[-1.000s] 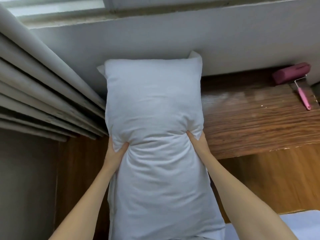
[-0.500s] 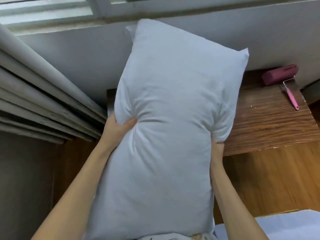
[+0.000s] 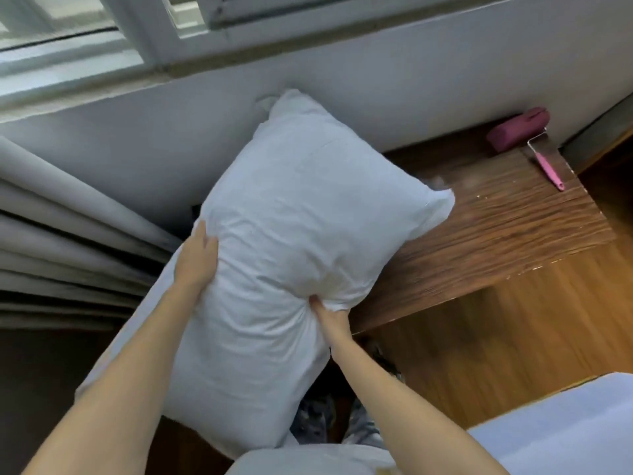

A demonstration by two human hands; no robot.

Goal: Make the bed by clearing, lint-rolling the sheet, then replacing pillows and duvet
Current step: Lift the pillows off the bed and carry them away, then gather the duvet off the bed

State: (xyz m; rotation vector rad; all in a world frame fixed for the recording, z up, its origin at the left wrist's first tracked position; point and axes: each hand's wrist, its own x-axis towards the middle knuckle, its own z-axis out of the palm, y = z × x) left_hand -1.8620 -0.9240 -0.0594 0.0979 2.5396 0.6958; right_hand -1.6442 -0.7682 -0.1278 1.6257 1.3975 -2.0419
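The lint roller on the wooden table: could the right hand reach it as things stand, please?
Probably not yet. The right hand grips the pillow, as does the left hand. The lint roller lies unobstructed at the far corner of the wooden table.

Bare forearms, no sleeves, pale grey top [image 3: 308,462], patterned grey trousers [image 3: 363,430]

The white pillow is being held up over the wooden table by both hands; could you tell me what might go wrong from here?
1. The white pillow hangs tilted, one corner over the wooden table; a swing could sweep toward the pink lint roller near the far edge.
2. The right hand pinches only bunched fabric, while the left hand holds the side, so the pillow might slip.
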